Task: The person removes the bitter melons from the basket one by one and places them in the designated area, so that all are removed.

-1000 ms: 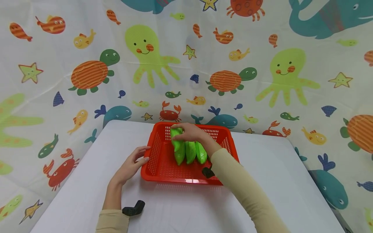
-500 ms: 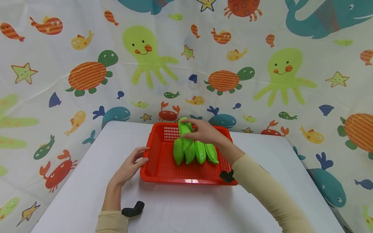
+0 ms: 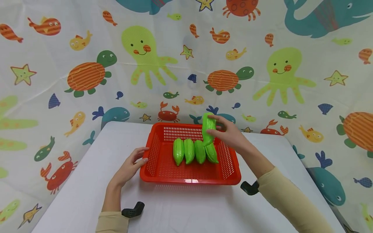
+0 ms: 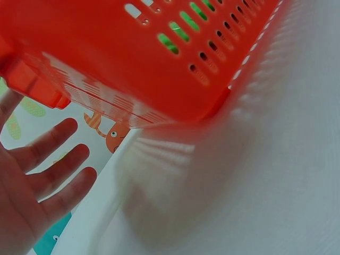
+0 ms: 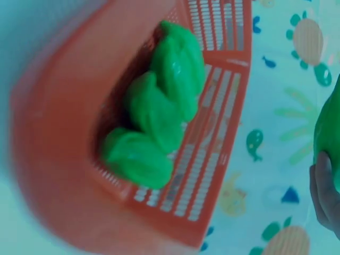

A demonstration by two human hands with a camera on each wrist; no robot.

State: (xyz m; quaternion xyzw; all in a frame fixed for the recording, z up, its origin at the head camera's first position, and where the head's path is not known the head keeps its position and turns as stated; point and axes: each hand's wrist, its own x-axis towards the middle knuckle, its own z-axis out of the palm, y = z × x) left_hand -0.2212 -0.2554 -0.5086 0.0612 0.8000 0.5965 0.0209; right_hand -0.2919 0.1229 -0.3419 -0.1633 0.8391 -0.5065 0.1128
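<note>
My right hand [image 3: 230, 132] pinches a long green ridged vegetable [image 3: 208, 124], shaped like a bitter melon, between thumb and fingers. It hangs upright over the back right of a red plastic basket [image 3: 175, 179], its tip overlapping the rightmost green vegetable [image 3: 212, 153] in the head view. Several similar green vegetables [image 3: 189, 152] lie side by side inside. The right wrist view catches the held vegetable [image 5: 329, 135] only at its edge. My left hand [image 3: 128, 166] rests on the basket's left rim, with several fingers [image 4: 58, 172] straight and spread beside the basket [image 4: 106, 53] in the left wrist view.
The basket stands on a white-covered table [image 3: 180, 210]. Behind and around it hangs a white cloth [image 3: 180, 97] printed with sea animals. A black device [image 3: 133, 209] sits at the left wrist and another black device [image 3: 249, 187] at the right one.
My right hand has lifted the green ridged vegetable from the left of the row and carried it right, above the basket's right part. The left hand stays at the rim.
</note>
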